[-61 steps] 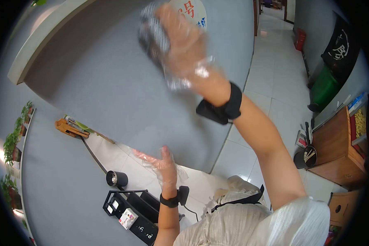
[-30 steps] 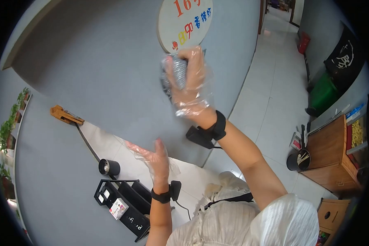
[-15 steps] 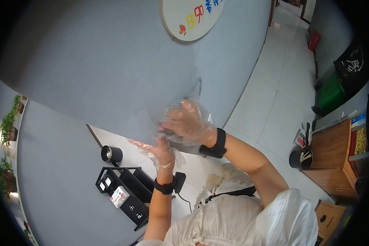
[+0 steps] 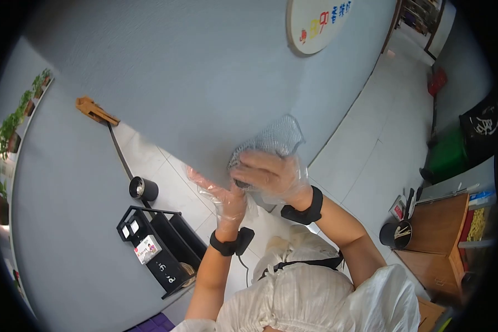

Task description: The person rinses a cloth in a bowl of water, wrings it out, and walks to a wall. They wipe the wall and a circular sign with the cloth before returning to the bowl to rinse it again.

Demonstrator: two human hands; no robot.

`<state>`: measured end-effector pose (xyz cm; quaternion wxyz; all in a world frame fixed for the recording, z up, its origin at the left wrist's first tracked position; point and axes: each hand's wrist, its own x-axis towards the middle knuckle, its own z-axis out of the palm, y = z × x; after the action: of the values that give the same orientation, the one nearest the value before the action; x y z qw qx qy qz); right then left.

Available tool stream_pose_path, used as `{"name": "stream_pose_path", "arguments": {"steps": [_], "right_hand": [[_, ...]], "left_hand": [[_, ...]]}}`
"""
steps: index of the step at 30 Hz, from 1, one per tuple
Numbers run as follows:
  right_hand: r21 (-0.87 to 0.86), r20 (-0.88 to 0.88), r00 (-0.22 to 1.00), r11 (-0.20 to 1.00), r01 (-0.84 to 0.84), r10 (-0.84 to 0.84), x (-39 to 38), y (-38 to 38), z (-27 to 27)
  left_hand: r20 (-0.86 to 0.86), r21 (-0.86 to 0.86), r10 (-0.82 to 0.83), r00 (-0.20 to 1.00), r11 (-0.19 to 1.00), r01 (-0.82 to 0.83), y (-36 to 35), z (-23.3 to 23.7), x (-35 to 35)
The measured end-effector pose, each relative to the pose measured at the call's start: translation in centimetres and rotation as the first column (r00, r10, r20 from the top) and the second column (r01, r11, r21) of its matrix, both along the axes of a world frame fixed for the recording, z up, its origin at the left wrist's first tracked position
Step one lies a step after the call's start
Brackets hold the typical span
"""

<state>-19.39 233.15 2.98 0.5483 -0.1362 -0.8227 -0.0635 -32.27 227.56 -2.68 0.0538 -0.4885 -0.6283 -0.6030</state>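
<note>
My right hand, in a clear plastic glove, presses a grey mesh cloth against the blue-grey wall. Its fingers bend over the near part of the cloth, while the far part spreads out flat beyond them. Close beside it on the left is my left hand, gloved the same way. Its fingers stretch out along the wall's lower edge, and I see nothing held in them. Whether the left thumb touches the cloth is hard to make out. Black bands circle both wrists.
A round sign hangs on the wall above. To the left are a black rack, a black pot and potted plants. On the right stand a wooden cabinet, a black container with sticks and a green bin.
The view has shifted, so the sign appears farther right. My right hand has moved with the cloth towards the wall's left edge, and more of the cloth shows. My left hand stays at the edge.
</note>
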Motion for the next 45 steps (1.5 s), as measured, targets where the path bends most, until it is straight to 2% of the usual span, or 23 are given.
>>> {"name": "stream_pose_path", "arguments": {"steps": [2,4,5,7,9,12,14,16,18,19,22,25,27,30,31,33,35,37,40,41,43,45], "right_hand": [[-0.06,-0.014,0.999,0.997,-0.048,0.048,-0.4,0.1,2.1],[0.079,-0.07,0.993,0.993,-0.089,0.094,-0.7,1.0,6.3],[0.093,-0.05,0.996,0.993,-0.071,0.076,-0.8,0.8,6.4],[0.076,0.034,0.999,0.997,0.008,-0.011,-0.7,-0.3,5.0],[0.154,0.152,0.981,0.983,0.097,-0.121,-0.1,-0.5,1.5],[-0.084,0.111,0.989,0.993,-0.083,0.092,-0.1,-0.3,2.7],[-0.041,0.021,0.991,0.99,-0.133,0.134,-1.1,-0.1,4.4],[0.028,-0.054,0.992,0.993,-0.115,0.117,-1.2,-0.3,6.6],[-0.03,0.072,0.988,0.991,-0.134,0.136,-0.1,-0.1,1.5],[-0.059,0.134,0.98,0.988,-0.143,0.15,0.1,0.0,0.6],[0.015,0.07,0.995,0.997,-0.076,0.075,-0.3,-0.1,3.5],[-0.027,-0.243,0.92,0.946,-0.322,0.306,-1.8,0.4,7.8],[-0.041,-0.074,0.959,0.96,-0.276,0.272,-0.7,0.5,3.7],[-0.014,0.042,0.989,0.99,-0.14,0.14,0.2,0.8,3.1],[-0.013,0.049,0.995,0.996,-0.085,0.085,0.1,0.5,3.7],[-0.09,-0.223,0.969,0.987,-0.132,0.109,-0.6,0.6,7.0],[-0.124,-0.249,0.966,0.987,-0.1,0.066,-0.4,0.8,7.5],[-0.138,-0.034,0.999,0.99,0.027,-0.032,0.5,0.0,4.3],[-0.255,-0.129,0.981,0.951,-0.177,0.148,0.5,0.3,1.5],[-0.066,0.138,0.973,0.978,0.197,-0.187,0.6,0.4,1.0],[-0.186,-0.065,0.997,0.982,0.029,-0.041,0.8,1.4,4.9],[-0.226,-0.144,0.989,0.974,-0.018,-0.015,1.2,1.9,7.7]], "left_hand": [[0.065,-0.011,-0.068,0.996,0.998,0.069,-0.1,0.8,0.2],[0.157,0.001,-0.143,0.977,0.99,0.144,0.0,0.0,-0.1],[0.22,0.017,-0.182,0.958,0.983,0.183,0.0,-1.9,-0.4],[0.24,0.022,-0.204,0.949,0.979,0.204,-0.5,-1.3,-0.3],[0.173,0.005,-0.168,0.97,0.985,0.17,-0.1,0.0,0.2],[0.101,-0.149,-0.133,0.986,0.978,0.147,-0.2,-2.1,-0.6],[0.01,-0.281,-0.125,0.992,0.952,0.123,-1.1,-2.4,-1.1],[-0.037,-0.293,-0.13,0.991,0.949,0.114,-1.3,-1.5,-1.1],[-0.018,-0.223,-0.153,0.988,0.964,0.145,-0.9,-0.5,-0.8],[-0.008,-0.197,-0.166,0.986,0.967,0.161,-0.7,-0.4,-0.7],[0.047,-0.26,-0.21,0.977,0.941,0.215,-1.6,-1.2,-1.1],[0.023,-0.354,-0.221,0.975,0.91,0.214,-1.2,-1.9,-1.8],[-0.044,-0.311,-0.171,0.984,0.939,0.149,-1.2,-1.8,-1.6],[-0.024,-0.181,-0.184,0.983,0.967,0.177,-1.0,-0.1,-0.8],[-0.031,-0.147,-0.18,0.983,0.974,0.173,-1.0,0.0,-0.7],[-0.028,-0.093,-0.191,0.981,0.978,0.187,-0.9,0.4,-0.6],[-0.033,-0.087,-0.196,0.98,0.978,0.192,-0.5,0.3,-0.7],[-0.063,-0.116,-0.173,0.983,0.979,0.165,-0.5,-0.5,-1.0],[-0.16,-0.155,-0.164,0.973,0.978,0.14,-0.5,-0.1,-1.2],[-0.127,-0.135,-0.139,0.982,0.983,0.122,-0.6,-0.5,-1.1],[-0.058,-0.1,-0.096,0.994,0.991,0.09,-0.5,-1.7,-0.8],[-0.081,-0.067,-0.11,0.991,0.992,0.105,-0.5,-1.3,-0.8]]}}
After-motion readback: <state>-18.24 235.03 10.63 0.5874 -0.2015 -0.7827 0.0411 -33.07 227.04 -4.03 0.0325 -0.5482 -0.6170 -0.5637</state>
